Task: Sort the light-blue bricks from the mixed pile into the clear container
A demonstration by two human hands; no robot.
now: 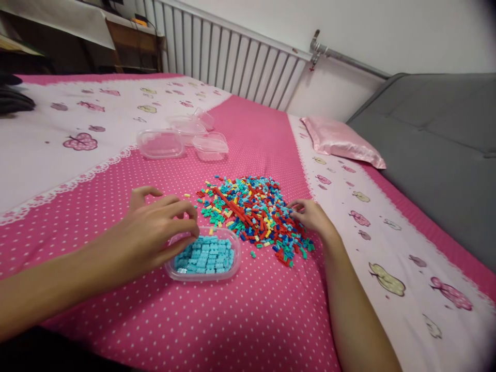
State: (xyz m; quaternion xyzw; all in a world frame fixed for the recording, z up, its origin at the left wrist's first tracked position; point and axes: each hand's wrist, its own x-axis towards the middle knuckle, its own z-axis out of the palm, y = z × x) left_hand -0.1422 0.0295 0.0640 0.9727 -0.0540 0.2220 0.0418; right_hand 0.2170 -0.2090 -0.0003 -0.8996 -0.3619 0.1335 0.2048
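A clear plastic container [237, 258] holds light blue toy bricks [209, 256], laid close together. Over its left rim hovers my left hand [165, 225], palm down, its thumb and index fingertips closed together; whatever they may pinch is hidden. Behind and to the right of the container spreads a heap of small toy bricks [251, 206] in red, blue, light blue, green and yellow. My right hand [310, 217] reaches into the heap's right edge with bent fingers drawn together. Its fingertips touch the bricks, and I cannot see what lies between them.
Several clear plastic containers [160, 144] stand farther back on the pink dotted bedspread [256, 139]. A pink pillow [341, 139] lies near the grey headboard [434, 124]. Against the wall is a white radiator [228, 46]. A dark object [15, 98] rests at the far left.
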